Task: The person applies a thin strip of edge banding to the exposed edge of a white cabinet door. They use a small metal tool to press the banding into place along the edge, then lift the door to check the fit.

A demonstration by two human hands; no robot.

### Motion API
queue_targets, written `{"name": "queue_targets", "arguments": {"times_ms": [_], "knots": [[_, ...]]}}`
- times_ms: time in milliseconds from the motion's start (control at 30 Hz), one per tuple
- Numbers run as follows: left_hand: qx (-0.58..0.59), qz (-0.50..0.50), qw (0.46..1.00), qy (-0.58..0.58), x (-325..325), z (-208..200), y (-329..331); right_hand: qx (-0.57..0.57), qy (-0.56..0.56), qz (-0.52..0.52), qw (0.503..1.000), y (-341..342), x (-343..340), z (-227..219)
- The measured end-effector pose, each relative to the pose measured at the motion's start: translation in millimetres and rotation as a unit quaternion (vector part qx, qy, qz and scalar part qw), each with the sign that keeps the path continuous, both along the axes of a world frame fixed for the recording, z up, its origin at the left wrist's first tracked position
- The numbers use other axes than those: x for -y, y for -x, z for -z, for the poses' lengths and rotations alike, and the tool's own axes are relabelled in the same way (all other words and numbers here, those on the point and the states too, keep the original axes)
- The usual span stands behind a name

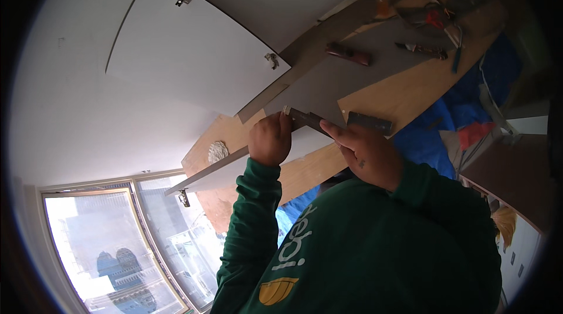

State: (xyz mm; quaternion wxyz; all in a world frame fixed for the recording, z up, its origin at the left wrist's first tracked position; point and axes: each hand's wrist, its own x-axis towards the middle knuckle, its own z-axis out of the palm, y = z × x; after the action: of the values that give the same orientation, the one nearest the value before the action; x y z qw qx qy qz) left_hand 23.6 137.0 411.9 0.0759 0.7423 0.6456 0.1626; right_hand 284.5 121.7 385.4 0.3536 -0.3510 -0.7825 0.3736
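Note:
A white cabinet door panel [258,165] stands on its edge in front of me, with a hinge [184,198] near its left end. My left hand [271,140] is closed at the panel's brownish upper edge. Something small and pale shows at its fingertips, too small to name. My right hand [370,154] grips a dark, flat, narrow piece [308,119], thumb along its top. The far end of that piece meets the left fingertips over the panel's edge. My right fingers are partly hidden below.
A wooden worktable [375,100] carries a dark block [369,122], a brown-handled tool [349,54], a utility knife [422,51], red-handled pliers [435,18] and a whitish clump [217,151]. Another white door [193,44] with two hinges rises behind. Blue sheeting [425,147] lies right; windows [97,249] stand left.

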Motion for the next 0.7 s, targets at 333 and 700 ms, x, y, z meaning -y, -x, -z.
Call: {"name": "queue_targets", "arguments": {"times_ms": [333, 700], "knots": [[0.000, -0.028, 0.999, -0.015, -0.2, 10.3, 1.1, 0.038, -0.046, 0.013, 0.998, -1.3, -17.3, -10.4], [0.029, -0.033, 0.999, 0.011, 3.2, -5.3, -9.1, 0.042, 0.133, 0.041, 0.989, -2.7, -66.9, 5.9]]}}
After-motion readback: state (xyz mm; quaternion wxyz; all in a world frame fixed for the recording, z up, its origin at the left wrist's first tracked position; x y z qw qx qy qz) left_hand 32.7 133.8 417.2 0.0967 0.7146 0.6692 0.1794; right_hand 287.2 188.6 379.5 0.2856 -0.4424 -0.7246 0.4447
